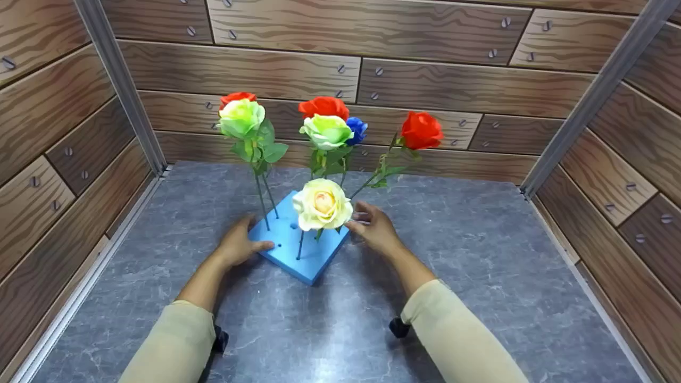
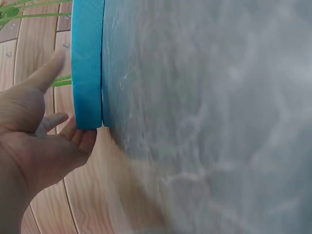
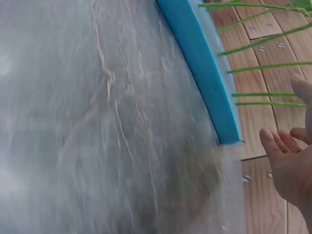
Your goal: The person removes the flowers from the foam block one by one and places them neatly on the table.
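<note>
A light blue foam block (image 1: pixel 314 266) lies on the grey table, turned cornerwise, with artificial roses standing in it. A cream rose (image 1: pixel 323 205) is nearest. Behind it stand two light green roses, left (image 1: pixel 242 118) and centre (image 1: pixel 325 132), each with a red rose partly hidden behind. A blue rose (image 1: pixel 356 131) shows at the centre, and another red rose (image 1: pixel 422 130) leans right. My left hand (image 1: pixel 238 243) is at the block's left corner; its fingertips touch the block's side (image 2: pixel 87 73) in the left wrist view. My right hand (image 1: pixel 375 227) is beside the right corner, apart from the block in the right wrist view.
Wood-patterned panels (image 1: pixel 276 69) close off the back and both sides, with metal posts (image 1: pixel 125 80) at the corners. Several small holes (image 1: pixel 279 245) show in the block's top. The grey marbled table (image 1: pixel 468 255) surrounds the block.
</note>
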Motion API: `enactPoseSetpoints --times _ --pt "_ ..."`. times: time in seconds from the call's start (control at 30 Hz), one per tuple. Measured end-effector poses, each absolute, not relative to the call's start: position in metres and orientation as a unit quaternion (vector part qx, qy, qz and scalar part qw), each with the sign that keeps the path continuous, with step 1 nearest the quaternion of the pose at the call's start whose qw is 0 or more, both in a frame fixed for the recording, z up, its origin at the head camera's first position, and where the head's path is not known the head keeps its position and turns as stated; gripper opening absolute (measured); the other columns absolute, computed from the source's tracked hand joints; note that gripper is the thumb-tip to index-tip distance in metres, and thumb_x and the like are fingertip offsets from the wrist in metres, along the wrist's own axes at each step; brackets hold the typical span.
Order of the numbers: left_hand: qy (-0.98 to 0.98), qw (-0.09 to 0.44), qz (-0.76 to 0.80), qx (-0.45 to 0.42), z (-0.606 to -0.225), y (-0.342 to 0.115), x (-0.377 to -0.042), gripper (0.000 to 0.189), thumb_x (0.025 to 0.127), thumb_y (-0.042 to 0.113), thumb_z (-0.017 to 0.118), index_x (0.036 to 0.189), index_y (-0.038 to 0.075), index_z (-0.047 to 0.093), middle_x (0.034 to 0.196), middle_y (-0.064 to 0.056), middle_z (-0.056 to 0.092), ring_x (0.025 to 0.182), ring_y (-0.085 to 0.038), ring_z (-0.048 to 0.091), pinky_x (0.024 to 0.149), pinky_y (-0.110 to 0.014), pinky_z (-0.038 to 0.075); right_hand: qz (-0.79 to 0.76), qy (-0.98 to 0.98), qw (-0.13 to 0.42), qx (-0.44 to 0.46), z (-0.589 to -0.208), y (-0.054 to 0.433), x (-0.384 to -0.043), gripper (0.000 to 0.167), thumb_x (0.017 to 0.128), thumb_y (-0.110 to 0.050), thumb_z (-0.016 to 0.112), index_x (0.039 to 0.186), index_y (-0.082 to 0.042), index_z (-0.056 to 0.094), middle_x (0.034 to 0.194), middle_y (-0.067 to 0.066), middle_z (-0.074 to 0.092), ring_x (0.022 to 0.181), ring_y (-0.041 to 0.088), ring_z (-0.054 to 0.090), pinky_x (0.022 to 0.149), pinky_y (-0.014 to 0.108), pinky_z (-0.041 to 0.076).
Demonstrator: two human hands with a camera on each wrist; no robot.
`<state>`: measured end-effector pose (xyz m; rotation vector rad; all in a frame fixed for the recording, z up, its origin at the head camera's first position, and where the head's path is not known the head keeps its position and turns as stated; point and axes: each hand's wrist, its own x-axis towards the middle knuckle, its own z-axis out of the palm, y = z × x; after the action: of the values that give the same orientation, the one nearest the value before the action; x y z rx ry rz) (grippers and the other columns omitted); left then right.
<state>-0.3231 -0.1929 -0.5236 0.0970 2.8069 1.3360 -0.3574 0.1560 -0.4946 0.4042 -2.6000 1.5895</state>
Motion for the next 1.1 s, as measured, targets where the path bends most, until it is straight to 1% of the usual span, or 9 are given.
enactPoseSetpoints --times 0.1,0.2,0.4,0.57,0.67,0.77,0.93,1.0,1.1 --pt "0.902 0.021 0.431 0.029 -0.527 -0.191 -0.322 0.092 0.094 0.025 0.086 0.163 -0.01 0.035 0.164 -0.035 0.045 0.155 -0.052 0.041 0.131 -0.06 0.033 0.523 -0.842 0.05 0.126 -0.501 0.147 -0.36 0.048 0.097 -0.008 0.08 0.141 0.006 0.066 0.134 0.027 0.074 0.12 0.043 0.075 0.101 0.046 0.064" --pt "0.898 0.039 0.438 0.022 -0.528 -0.191 -0.321 0.089 0.096 0.025 0.085 0.163 -0.008 0.037 0.167 -0.035 0.04 0.158 -0.053 0.037 0.133 -0.061 0.03 0.512 -0.849 0.073 0.109 -0.508 0.138 -0.363 0.034 0.097 -0.008 0.078 0.129 0.004 0.074 0.126 0.025 0.078 0.114 0.04 0.078 0.098 0.045 0.065" --pt "0.87 0.072 0.487 -0.016 -0.533 -0.191 -0.32 0.088 0.094 0.025 0.087 0.164 0.0 0.04 0.172 -0.031 0.034 0.161 -0.051 0.031 0.135 -0.061 0.026 0.477 -0.871 0.092 0.079 -0.52 0.127 -0.367 0.03 0.093 -0.01 0.074 0.118 0.005 0.078 0.107 0.022 0.082 0.1 0.034 0.079 0.092 0.044 0.064" --pt "0.856 0.087 0.509 -0.034 -0.537 -0.189 -0.319 0.089 0.092 0.026 0.088 0.165 0.004 0.042 0.173 -0.029 0.034 0.163 -0.048 0.029 0.135 -0.06 0.026 0.445 -0.887 0.105 0.059 -0.528 0.126 -0.367 0.015 0.091 -0.007 0.073 0.101 0.003 0.079 0.09 0.015 0.078 0.081 0.022 0.064 0.079 0.041 0.058" --pt "0.85 0.097 0.516 -0.035 -0.538 -0.189 -0.32 0.09 0.093 0.029 0.088 0.166 0.006 0.04 0.175 -0.027 0.032 0.165 -0.047 0.026 0.136 -0.059 0.024 0.428 -0.894 0.123 0.05 -0.529 0.126 -0.367 0.006 0.089 -0.004 0.071 0.087 0.0 0.076 0.082 0.013 0.074 0.076 0.021 0.054 0.074 0.045 0.054" --pt "0.842 0.106 0.528 -0.038 -0.536 -0.19 -0.322 0.092 0.093 0.032 0.088 0.167 0.009 0.038 0.176 -0.025 0.029 0.166 -0.046 0.023 0.137 -0.059 0.022 0.417 -0.897 0.139 0.049 -0.529 0.125 -0.368 0.01 0.086 -0.001 0.067 0.078 -0.002 0.072 0.079 0.014 0.072 0.073 0.023 0.052 0.073 0.053 0.054" --pt "0.827 0.111 0.549 -0.048 -0.533 -0.192 -0.324 0.093 0.092 0.031 0.089 0.167 0.01 0.037 0.177 -0.023 0.028 0.166 -0.044 0.023 0.137 -0.059 0.021 0.4 -0.9 0.158 0.068 -0.529 0.121 -0.369 0.013 0.088 0.003 0.061 0.08 0.002 0.072 0.082 0.022 0.075 0.077 0.032 0.065 0.077 0.06 0.058" --pt "0.823 0.113 0.555 -0.052 -0.533 -0.192 -0.324 0.093 0.092 0.029 0.089 0.167 0.01 0.037 0.177 -0.022 0.029 0.166 -0.044 0.024 0.137 -0.059 0.021 0.388 -0.904 0.163 0.076 -0.53 0.119 -0.369 0.015 0.091 0.003 0.06 0.085 0.004 0.074 0.087 0.026 0.077 0.084 0.038 0.073 0.081 0.061 0.059" --pt "0.819 0.116 0.559 -0.055 -0.533 -0.191 -0.324 0.093 0.092 0.029 0.088 0.167 0.01 0.037 0.177 -0.022 0.029 0.166 -0.043 0.025 0.136 -0.059 0.022 0.37 -0.91 0.172 0.08 -0.532 0.117 -0.369 0.016 0.096 0.002 0.059 0.092 0.006 0.074 0.092 0.029 0.078 0.095 0.047 0.076 0.085 0.062 0.06"
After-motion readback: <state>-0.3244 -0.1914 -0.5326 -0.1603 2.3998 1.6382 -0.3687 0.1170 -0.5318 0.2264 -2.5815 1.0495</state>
